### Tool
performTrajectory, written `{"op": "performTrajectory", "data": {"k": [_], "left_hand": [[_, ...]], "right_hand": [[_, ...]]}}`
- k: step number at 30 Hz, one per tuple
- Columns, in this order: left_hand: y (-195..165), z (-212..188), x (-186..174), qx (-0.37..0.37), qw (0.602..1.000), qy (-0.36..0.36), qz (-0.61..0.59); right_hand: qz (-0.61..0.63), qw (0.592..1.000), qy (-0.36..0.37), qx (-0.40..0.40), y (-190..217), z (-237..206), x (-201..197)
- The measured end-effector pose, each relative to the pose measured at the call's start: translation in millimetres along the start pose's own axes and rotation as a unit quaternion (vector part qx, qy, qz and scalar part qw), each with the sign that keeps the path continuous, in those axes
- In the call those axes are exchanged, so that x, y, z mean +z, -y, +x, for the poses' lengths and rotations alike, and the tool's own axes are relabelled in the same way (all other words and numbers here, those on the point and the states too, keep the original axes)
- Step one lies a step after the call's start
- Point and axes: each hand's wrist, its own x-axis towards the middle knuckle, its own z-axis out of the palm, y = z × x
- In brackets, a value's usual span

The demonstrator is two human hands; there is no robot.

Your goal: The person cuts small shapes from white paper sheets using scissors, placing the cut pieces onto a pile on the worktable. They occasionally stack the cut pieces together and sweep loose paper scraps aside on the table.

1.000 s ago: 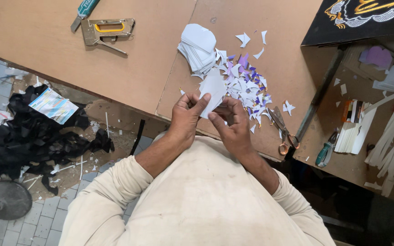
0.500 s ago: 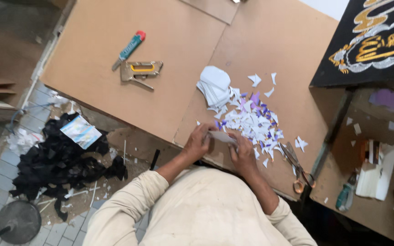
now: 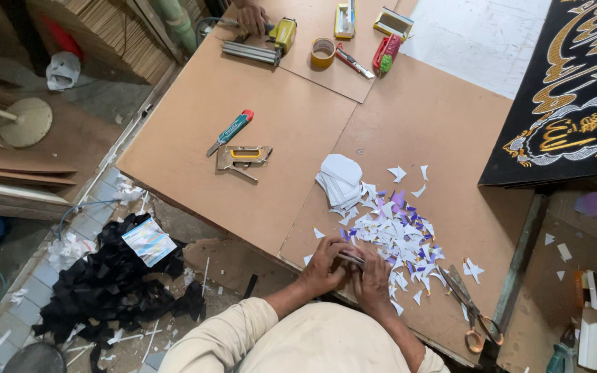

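Left hand [image 3: 320, 269] and right hand [image 3: 374, 276] together at near surface [image 3: 291, 138] edge; both grips pinched on small paper piece [image 3: 351, 258]; paper scraps [image 3: 399, 231] just beyond; scissors [image 3: 470, 304] right.

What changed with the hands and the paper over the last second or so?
Both hands came down from chest height to the board's near edge. The left hand and right hand now press a small paper piece flat against the board, beside the scrap pile; a second ago they held a larger white piece up. The staple gun, white paper stack and scissors lie where they were.
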Motion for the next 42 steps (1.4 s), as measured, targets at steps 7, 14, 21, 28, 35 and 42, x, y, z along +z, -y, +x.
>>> {"op": "performTrajectory", "data": {"k": [7,14,21,28,35,42], "left_hand": [[-2,-2,4,-0.111,0.994,-0.016,0.016],[-11,-6,22,-0.003,0.994,-0.053,0.101],[-20,-3,37,-0.076,0.989,-0.086,0.089],[-29,5,63,-0.022,0.976,-0.134,0.168],[-11,5,91,-0.126,0.983,-0.124,0.057],[-12,2,107,-0.053,0.988,-0.128,0.071]], "right_hand": [[0.021,0.998,0.028,0.049,-6,-3,-2],[0.049,0.998,0.037,0.007,-19,-9,-17],[0.079,0.997,-0.017,0.005,-36,-12,-30],[0.096,0.995,0.042,0.002,-55,-10,-39],[0.117,0.991,0.055,-0.037,-75,-17,-32],[0.103,0.994,0.045,-0.003,-79,-27,-31]]}}
